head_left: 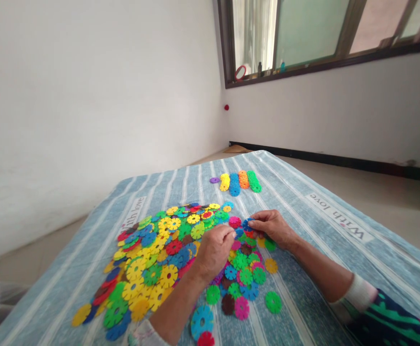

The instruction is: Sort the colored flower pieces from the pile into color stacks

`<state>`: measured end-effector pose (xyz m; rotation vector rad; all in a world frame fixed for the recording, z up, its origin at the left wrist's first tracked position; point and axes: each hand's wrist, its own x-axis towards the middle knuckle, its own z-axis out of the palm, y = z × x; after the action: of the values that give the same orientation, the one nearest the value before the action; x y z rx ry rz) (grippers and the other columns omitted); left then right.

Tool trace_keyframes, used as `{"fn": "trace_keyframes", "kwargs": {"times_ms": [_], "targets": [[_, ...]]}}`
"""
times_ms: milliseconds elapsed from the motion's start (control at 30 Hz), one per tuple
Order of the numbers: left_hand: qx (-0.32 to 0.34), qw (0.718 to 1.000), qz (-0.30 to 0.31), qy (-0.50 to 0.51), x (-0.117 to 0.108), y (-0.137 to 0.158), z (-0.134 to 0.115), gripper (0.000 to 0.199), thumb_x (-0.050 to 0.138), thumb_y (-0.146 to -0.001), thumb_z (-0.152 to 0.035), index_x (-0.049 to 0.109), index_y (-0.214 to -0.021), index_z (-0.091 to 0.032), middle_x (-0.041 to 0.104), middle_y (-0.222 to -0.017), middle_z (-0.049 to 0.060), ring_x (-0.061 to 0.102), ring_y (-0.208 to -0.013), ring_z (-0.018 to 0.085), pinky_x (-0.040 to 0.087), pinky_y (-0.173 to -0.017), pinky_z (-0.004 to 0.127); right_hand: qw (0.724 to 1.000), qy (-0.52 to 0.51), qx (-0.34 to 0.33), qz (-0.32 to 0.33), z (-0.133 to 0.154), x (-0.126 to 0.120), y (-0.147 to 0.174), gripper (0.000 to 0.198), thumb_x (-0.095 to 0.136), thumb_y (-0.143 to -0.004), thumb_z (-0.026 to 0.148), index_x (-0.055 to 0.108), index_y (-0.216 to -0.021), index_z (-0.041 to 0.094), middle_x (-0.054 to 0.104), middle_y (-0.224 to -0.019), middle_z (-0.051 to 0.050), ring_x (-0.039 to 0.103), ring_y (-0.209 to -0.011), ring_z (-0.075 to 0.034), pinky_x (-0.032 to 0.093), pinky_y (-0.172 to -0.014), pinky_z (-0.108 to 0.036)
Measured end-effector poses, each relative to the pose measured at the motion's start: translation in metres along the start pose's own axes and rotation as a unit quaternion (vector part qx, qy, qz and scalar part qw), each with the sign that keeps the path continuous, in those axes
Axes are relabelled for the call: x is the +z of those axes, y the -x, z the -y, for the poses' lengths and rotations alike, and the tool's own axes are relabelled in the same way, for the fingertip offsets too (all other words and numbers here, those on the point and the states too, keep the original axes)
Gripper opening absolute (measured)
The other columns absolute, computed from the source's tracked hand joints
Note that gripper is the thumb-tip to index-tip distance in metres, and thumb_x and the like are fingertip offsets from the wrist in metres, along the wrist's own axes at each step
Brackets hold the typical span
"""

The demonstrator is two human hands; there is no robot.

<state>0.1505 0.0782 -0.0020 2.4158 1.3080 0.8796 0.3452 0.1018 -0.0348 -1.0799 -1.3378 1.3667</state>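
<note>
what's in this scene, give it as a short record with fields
surface: striped blue cloth printed "With love"
main pile: loose mixed-colour notched plastic discs
sorted rows: yellow, blue, orange and green rows at the far end, one purple disc beside them
left hand: left hand fingers curled over the pile, pinching at discs
right hand: right hand pinching a blue disc
background: white walls, window ledge with small items
</note>
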Motion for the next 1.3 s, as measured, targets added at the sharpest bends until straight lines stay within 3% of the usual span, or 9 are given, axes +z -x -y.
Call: {"fn": "trace_keyframes", "kwargs": {"times_ms": [200,600,800,1067,1200,1300], "targets": [[-0.037,0.998,-0.025,0.043,0.006,0.001,-0.004,0.022,0.045,-0.084,-0.020,0.060,-0.068,-0.016,0.057,-0.064,0.000,0.054,-0.064,0.013,0.040,-0.061,0.023,0.996,-0.018,-0.006,0.081,0.006,0.011,0.007,0.038,0.068,-0.070,0.049,0.073,-0.081,0.012,0.066,-0.054,-0.002,0.055,-0.046,-0.010,0.045,-0.051,-0.023],[-0.139,0.976,0.003,0.167,0.003,0.010,-0.004,0.021,0.050,-0.081,-0.027,0.068,-0.078,-0.017,0.065,-0.064,0.000,0.059,-0.055,0.013,0.046,-0.053,0.023,0.985,-0.025,-0.014,0.168,0.009,0.017,0.011,0.037,0.067,-0.074,0.046,0.073,-0.092,0.013,0.069,-0.068,-0.004,0.062,-0.058,-0.011,0.049,-0.057,-0.023],[-0.184,0.957,0.007,0.225,-0.003,0.021,-0.006,0.018,0.053,-0.079,-0.030,0.064,-0.073,-0.017,0.064,-0.058,0.000,0.062,-0.054,0.015,0.049,-0.054,0.023,0.978,0.018,-0.051,0.201,0.011,0.021,0.013,0.035,0.062,-0.080,0.044,0.073,-0.093,0.013,0.064,-0.064,-0.001,0.056,-0.055,-0.009,0.045,-0.055,-0.021],[-0.184,0.958,0.006,0.220,-0.016,0.041,-0.012,0.017,0.052,-0.080,-0.029,0.063,-0.075,-0.017,0.064,-0.058,-0.001,0.060,-0.052,0.014,0.049,-0.052,0.022,0.983,0.013,-0.040,0.178,0.012,0.036,0.020,0.023,0.071,-0.071,0.034,0.072,-0.075,0.011,0.058,-0.057,0.002,0.048,-0.048,-0.006,0.038,-0.047,-0.018],[-0.118,0.983,-0.021,0.138,-0.027,0.052,-0.007,0.020,0.049,-0.083,-0.027,0.063,-0.071,-0.018,0.062,-0.060,0.000,0.057,-0.054,0.013,0.046,-0.052,0.022,0.987,0.028,-0.029,0.154,0.013,0.034,0.020,0.021,0.070,-0.072,0.034,0.072,-0.076,0.014,0.059,-0.055,0.001,0.051,-0.048,-0.008,0.039,-0.047,-0.020],[-0.061,0.995,-0.036,0.075,-0.034,0.062,0.005,0.023,0.048,-0.085,-0.024,0.062,-0.067,-0.018,0.058,-0.058,0.000,0.054,-0.054,0.012,0.043,-0.052,0.022,0.995,0.063,-0.032,0.071,0.012,0.022,0.008,0.021,0.069,-0.071,0.035,0.072,-0.078,0.016,0.060,-0.052,0.001,0.052,-0.048,-0.010,0.042,-0.048,-0.022]]}}
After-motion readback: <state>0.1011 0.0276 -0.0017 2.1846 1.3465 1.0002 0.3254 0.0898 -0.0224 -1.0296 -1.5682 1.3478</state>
